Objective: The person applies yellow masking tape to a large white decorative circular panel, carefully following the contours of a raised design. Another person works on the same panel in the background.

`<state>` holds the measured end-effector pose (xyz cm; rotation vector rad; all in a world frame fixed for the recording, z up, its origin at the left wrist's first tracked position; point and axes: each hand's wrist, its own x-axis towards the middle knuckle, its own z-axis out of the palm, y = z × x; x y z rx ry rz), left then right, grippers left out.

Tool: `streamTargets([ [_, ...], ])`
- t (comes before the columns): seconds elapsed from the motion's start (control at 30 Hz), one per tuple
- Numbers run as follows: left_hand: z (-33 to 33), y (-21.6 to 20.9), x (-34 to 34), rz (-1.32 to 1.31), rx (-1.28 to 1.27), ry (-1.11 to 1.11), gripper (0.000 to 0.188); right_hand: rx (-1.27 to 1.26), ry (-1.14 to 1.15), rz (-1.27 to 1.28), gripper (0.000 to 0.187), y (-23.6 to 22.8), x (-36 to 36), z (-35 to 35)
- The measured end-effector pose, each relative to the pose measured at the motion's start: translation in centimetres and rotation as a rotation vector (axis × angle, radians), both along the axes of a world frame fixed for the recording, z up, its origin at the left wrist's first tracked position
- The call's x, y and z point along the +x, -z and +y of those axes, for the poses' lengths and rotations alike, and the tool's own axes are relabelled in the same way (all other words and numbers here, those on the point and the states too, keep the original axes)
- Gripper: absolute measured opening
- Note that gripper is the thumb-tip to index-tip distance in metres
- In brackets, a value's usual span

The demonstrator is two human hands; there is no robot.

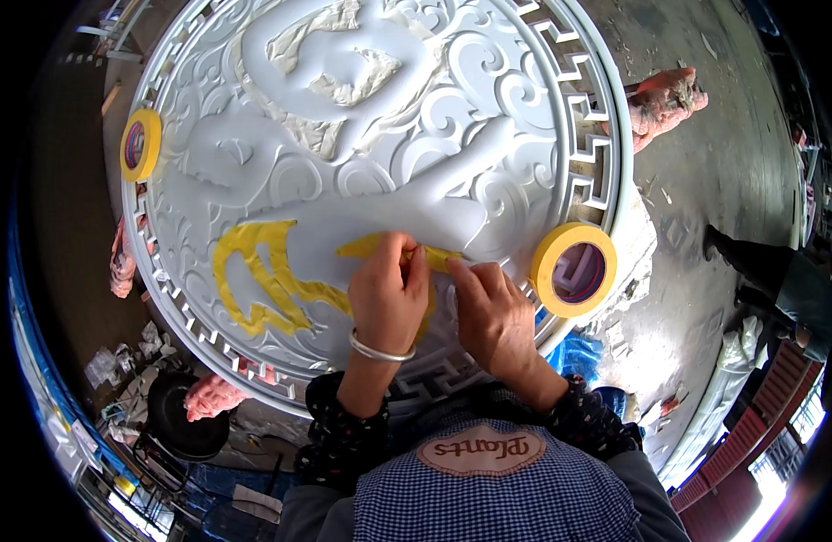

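A large round white relief panel [362,212], carved with swirls and figures and edged with a fretwork border, lies in front of me. My left hand [389,303] is closed in a pinch on a strip of yellow tape [360,246] over its lower middle. My right hand [499,321] is beside it, with thumb and index fingertips closed on the strip's right end. Pieces of yellow tape [276,266] cover a carved shape to the left. A roll of yellow tape [541,271] rests on the border by my right hand; a second tape roll [152,155] is on the far left border.
Cream masking [321,137] covers recesses at the panel's far side. Rough pink blocks [664,104] show around its edge. A black round pan [183,420] and crumpled scraps [109,366] are at lower left. Blue plastic [579,354] lies at right. Another person [800,285] is farther right.
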<state>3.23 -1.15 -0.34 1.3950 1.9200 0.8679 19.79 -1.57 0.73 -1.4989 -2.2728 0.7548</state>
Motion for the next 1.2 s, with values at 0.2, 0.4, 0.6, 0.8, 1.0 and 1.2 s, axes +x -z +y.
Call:
streamTargets([
  [0.2,-2.7,-1.6,0.2,0.455,0.138,0.310,0.038,-0.088,-0.114,-0.141,0.074,-0.6,0.7,-0.9],
  [0.4,-4.6,-1.4,0.4,0.581,0.065,0.350,0.052,-0.045,-0.079,-0.181,0.075,-1.0,1.6,-2.4],
  [0.6,-5.1,-1.1,1.3,0.662,0.095,0.345,0.051,-0.041,-0.154,-0.216,0.072,-2.2,2.5,-2.3],
  [0.8,-6.7,-1.3,1.4,0.653,0.099,0.290,0.051,0.115,0.040,-0.133,0.054,-5.2,8.2,-3.2],
  [1.0,-9.0,-4.8,3.5,0.372,0.125,0.318,0.055,0.255,0.014,-0.180,0.042,-2.0,11.8,-2.4],
  [1.2,-9.0,-10.2,5.7,-0.036,0.280,0.287,0.062,0.144,-0.169,0.166,0.031,-7.4,10.2,-5.3],
])
